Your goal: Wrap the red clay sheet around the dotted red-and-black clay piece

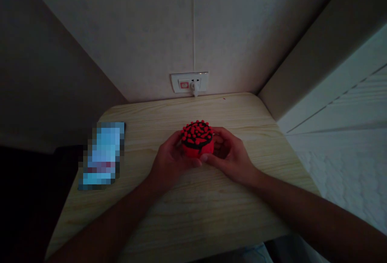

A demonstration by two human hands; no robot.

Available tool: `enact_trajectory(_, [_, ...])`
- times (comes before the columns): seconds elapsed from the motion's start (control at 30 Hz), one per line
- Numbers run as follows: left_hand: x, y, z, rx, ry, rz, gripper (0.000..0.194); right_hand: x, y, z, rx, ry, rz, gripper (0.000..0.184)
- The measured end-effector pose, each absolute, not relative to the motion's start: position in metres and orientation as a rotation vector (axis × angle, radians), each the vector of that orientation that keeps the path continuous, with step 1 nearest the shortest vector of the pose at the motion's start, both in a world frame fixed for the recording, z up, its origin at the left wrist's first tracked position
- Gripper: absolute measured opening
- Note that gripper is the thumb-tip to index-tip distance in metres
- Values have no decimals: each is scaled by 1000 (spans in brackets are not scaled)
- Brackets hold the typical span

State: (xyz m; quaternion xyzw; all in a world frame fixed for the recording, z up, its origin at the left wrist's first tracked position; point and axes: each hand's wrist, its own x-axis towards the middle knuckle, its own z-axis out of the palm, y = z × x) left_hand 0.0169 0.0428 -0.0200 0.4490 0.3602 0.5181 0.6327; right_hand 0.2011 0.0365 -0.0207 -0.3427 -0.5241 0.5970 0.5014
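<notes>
A small round red and black object (197,138), like a toy cake of modelling clay, is in the middle of the view. Its black top carries red dots and wavy red strips, with red balls round the rim; its side is red with a dark gap at the front. My left hand (172,158) wraps its left side, thumb at the front. On the right, my right hand (231,154) grips it with the thumb at the front and curled fingers behind. Whether its base touches the wooden tabletop (193,214) is hidden by my hands.
A phone (102,154) with a lit, pixelated screen lies at the tabletop's left edge. Behind the table, a wall socket (190,83) has a white plug in it. A pale panel (317,61) and quilted white bedding (347,178) are on the right.
</notes>
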Motion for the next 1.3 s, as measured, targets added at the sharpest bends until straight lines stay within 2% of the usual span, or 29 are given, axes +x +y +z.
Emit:
enact_trajectory(0.07, [17,43,-19,987,846,1179,68,202,36,-21,-837,-1278,1423,59])
enact_trajectory(0.23, [15,42,-15,968,921,1161,57,202,36,-21,-781,-1259,1501,65])
enact_trajectory(0.37, [15,42,-13,946,946,1165,65,201,35,-22,-804,-1208,1503,66])
enact_trajectory(0.63, [15,41,-9,994,1012,1128,51,199,34,-21,-745,-1156,1550,54])
enact_trajectory(0.87, [15,40,-9,1084,1029,1136,49,200,34,-20,-727,-1113,1633,53])
enact_trajectory(1.1, [12,39,-11,1074,1068,1118,59,200,34,-19,-771,-1100,1626,55])
enact_trajectory(1.3, [11,40,-9,1062,1071,1123,52,199,35,-17,-781,-1086,1661,59])
